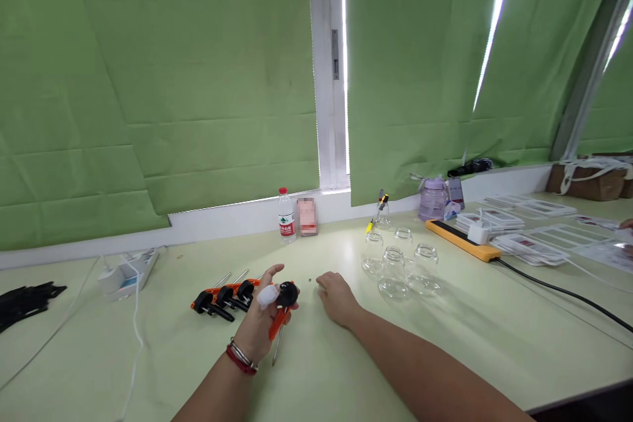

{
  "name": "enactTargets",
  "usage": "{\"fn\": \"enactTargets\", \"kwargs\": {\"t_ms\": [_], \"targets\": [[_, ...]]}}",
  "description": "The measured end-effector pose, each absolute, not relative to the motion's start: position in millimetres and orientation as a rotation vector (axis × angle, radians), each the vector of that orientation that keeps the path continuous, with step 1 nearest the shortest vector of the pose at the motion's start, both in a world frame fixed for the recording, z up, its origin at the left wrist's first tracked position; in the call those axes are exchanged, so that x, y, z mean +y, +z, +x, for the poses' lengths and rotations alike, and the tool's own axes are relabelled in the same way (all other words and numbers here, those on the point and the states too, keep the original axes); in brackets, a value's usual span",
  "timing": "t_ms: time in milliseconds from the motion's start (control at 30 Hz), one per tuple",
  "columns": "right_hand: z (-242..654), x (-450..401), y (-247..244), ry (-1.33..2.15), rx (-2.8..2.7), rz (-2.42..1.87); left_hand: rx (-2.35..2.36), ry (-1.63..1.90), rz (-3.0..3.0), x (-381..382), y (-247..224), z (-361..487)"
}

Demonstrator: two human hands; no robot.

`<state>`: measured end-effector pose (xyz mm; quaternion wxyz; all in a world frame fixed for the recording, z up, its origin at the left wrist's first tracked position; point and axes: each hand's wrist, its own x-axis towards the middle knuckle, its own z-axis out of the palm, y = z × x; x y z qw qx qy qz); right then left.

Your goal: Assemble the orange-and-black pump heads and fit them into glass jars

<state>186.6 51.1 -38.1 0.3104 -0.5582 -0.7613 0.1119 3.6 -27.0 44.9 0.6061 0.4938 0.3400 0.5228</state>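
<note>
My left hand [258, 323] is closed around an orange and black pump-like fitting [288, 294] with a metal rod. A whitish translucent piece [268, 296] shows at the fitting's side, by my fingers. Just to the right, my right hand [339, 297] rests on the table, its fingers bent together and the tips down at the surface. Whatever they may pinch is too small or hidden to make out. A tiny dark bit [310, 279] lies just left of these fingertips. Several similar orange and black fittings [225, 296] lie in a row beyond my left wrist.
Several clear glass jars [394, 273] stand right of my hands. Behind are a water bottle [286, 217], a pink box [307, 217] and a purple jug [433, 199]. An orange power strip [462, 241] trails a black cable. White cables [136, 323] cross the left side.
</note>
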Motion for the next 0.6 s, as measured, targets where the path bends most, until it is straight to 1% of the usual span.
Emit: {"fn": "enactTargets", "kwargs": {"t_ms": [100, 233, 400, 600], "targets": [[180.7, 62.7, -35.8, 0.201, -2.109, -1.469, 0.863, 1.143, 1.021, -22.3, 44.0, 5.1], [178.0, 73.9, -31.6, 0.213, -2.155, -1.435, 0.923, 1.016, 0.958, -14.7, 36.7, 3.9], [181.3, 73.6, -28.9, 0.302, -2.143, -1.411, 0.987, 0.842, 0.928, -9.3, 28.6, 1.7], [188.8, 62.7, -24.5, 0.467, -2.097, -1.381, 1.003, 0.751, 0.909, -9.3, 26.3, 1.7]]}}
